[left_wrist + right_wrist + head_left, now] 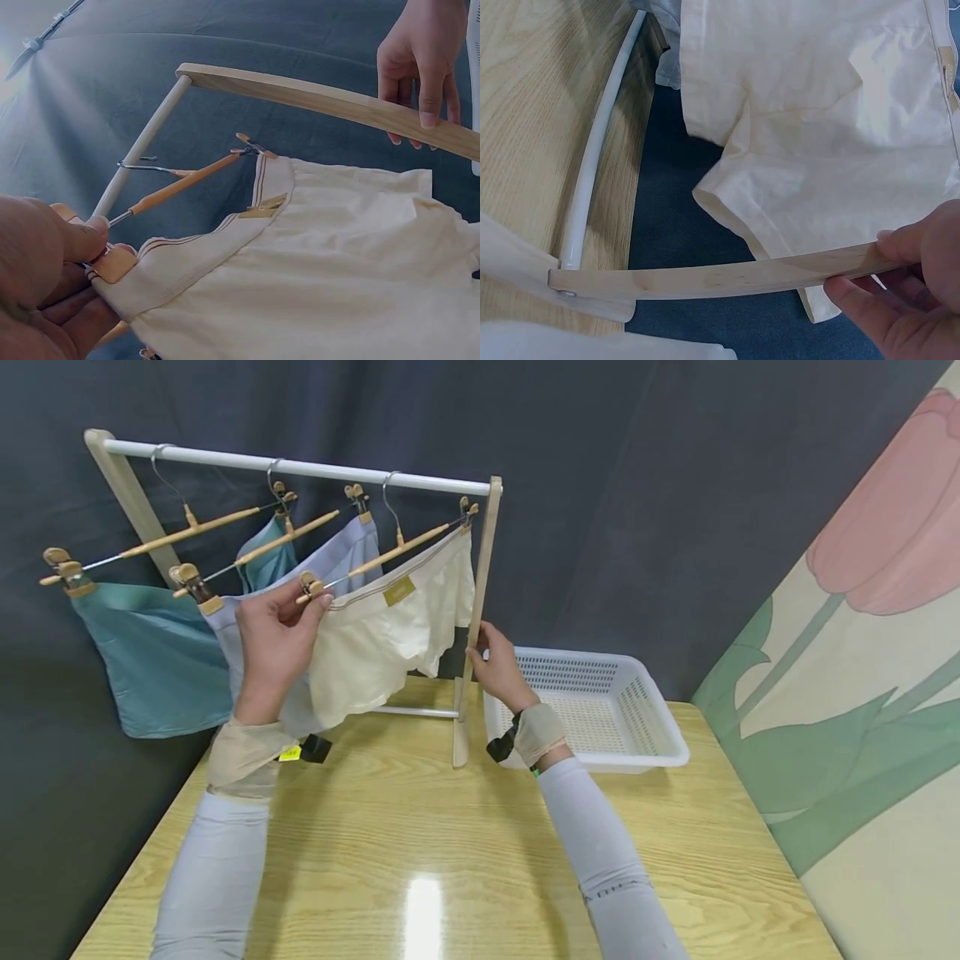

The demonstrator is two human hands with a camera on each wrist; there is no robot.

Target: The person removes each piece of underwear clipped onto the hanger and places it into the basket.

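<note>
Cream shorts [382,639] hang by the waistband from a clip hanger [397,553] on the rack's white rail [315,471]. My left hand [277,635] pinches the hanger's near clip [116,262], where it bites the waistband's corner; its thumb lies on the clip in the left wrist view. With thumb and fingers, my right hand [501,667] grips the rack's right wooden post [486,568]. The post also crosses the right wrist view, where the right hand [915,292] holds it beside the shorts' leg.
Behind the cream shorts hang a pale lavender garment [341,556] and a teal garment [161,652], each on a clip hanger. A white plastic basket [637,752] stands right of the rack on the wooden table [420,827]. Dark cloth [637,502] covers the back wall.
</note>
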